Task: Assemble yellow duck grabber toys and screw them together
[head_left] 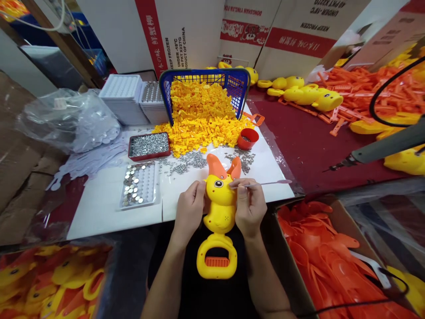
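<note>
Yellow duck toy [219, 215] is held upright over the lap, at the near edge of the table [99, 217]. Side of the toy is gripped by the left hand [190, 206], fingers curled against it. Thin pale stick [272, 182] is pinched between thumb and fingertips of the right hand [249, 206]; its inner end is held near the duck's cheek, contact not determinable.

Progress: orange bill [217, 167], 1 visible eye, and handle [215, 273] with orange trigger [216, 262] are seen in place. Outer form is judged mostly complete; work at the cheek is judged unfinished. Whether the small round holes are filled by screws cannot be told.

Edges and room: the bill is bordered on its far side by loose screws [189, 163] and the red cup [248, 139]. Bare white surface is left between the left hand and the tray of discs [137, 186]. To the right, open room is bounded by the power screwdriver [368, 155] above and orange parts [322, 248] below.
</note>
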{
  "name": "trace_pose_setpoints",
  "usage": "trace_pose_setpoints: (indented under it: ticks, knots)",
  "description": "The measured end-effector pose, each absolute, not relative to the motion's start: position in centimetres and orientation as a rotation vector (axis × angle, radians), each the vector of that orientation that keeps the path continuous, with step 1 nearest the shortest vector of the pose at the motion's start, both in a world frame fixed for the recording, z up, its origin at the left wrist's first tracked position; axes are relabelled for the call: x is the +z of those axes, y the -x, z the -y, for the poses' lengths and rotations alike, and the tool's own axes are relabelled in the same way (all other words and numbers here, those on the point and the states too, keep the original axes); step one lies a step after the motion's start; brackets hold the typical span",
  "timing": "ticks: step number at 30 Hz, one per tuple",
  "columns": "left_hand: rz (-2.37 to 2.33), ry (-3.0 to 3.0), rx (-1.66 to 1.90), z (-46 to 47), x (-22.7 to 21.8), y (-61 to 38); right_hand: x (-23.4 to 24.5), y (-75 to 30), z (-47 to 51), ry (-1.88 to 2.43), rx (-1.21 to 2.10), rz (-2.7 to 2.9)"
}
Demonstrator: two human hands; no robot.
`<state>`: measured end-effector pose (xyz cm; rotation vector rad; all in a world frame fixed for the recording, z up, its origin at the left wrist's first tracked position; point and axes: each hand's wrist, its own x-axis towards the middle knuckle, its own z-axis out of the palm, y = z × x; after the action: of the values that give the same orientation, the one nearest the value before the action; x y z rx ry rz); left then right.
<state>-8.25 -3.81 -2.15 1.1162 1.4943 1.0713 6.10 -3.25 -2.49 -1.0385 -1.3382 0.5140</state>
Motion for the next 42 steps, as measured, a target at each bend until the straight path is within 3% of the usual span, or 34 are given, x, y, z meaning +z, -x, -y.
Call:
trace_pose_setpoints:
  ticks: [10, 21, 27, 33, 42]
  knots:
    - [-1.494, -1.136, 1.102, 3.9, -2.2, 8.1, -2.2, -6.6, 3.2, 1.003, 0.269, 1.561]
    - [-1.485, -1.174, 1.131, 4.2, -1.8, 7.9, -1.5, -6.8, 2.9, 1.069, 0.286, 1.566]
    - [-1.488, -1.133, 1.234, 4.4, -2.0, 7.8, -2.0, -7.2, 2.9, 0.986, 0.409, 1.516]
    - [-1.448, -1.139, 1.251, 4.8, -2.2, 7.8, -2.9, -7.5, 3.3, 0.975, 0.807, 1.247]
    - [-1.282, -1.253, 1.036, 2.7, -0.1, 11.0, -2.8, -7.0, 3.1, 0.987, 0.833, 1.218]
